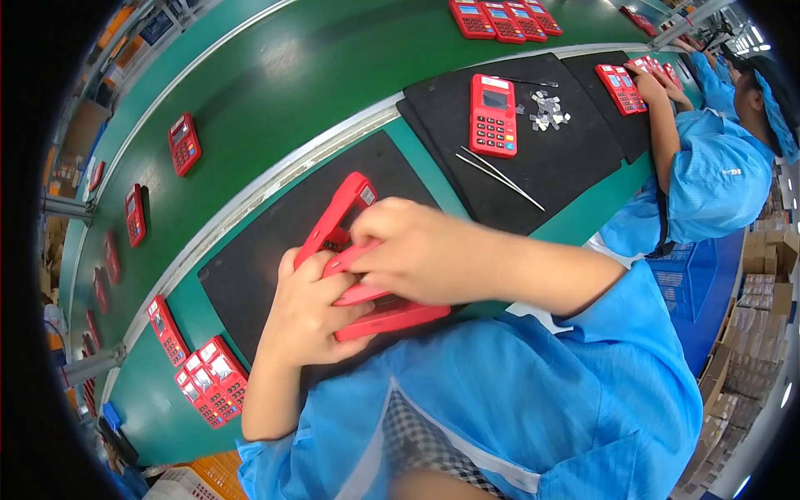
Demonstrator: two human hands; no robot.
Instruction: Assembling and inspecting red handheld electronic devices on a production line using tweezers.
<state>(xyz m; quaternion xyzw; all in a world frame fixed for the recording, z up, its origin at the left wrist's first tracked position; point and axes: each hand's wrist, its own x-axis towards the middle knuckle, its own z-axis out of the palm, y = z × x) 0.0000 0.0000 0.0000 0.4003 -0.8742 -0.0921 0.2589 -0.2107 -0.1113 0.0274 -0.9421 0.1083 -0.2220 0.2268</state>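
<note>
Nearest the lens: wearer's blue smock (pixel 533 379), filling six o'clock. Just above it, slightly left of the dial's centre, red casings (pixel 402 320) are held over a black mat (pixel 250 262), the uppermost (pixel 360 185) tilted toward eleven.

Left hand (pixel 307 312) wraps the casings from eight o'clock, fingers closed on them. Right hand (pixel 429 254) reaches in from three o'clock, fingers curled against the casings; its fingertips are partly hidden and blurred, so cannot tell whether they pinch one.

At one o'clock: red terminal (pixel 493 117), thin metal tools (pixel 504 179) and small pale pieces (pixel 548 112). At eight: grouped red terminals (pixel 212 382).

Judgement: step in hand looks like separating or fitting casings. Next move calls for a steady left hold while the right works the edges evenly.
</note>
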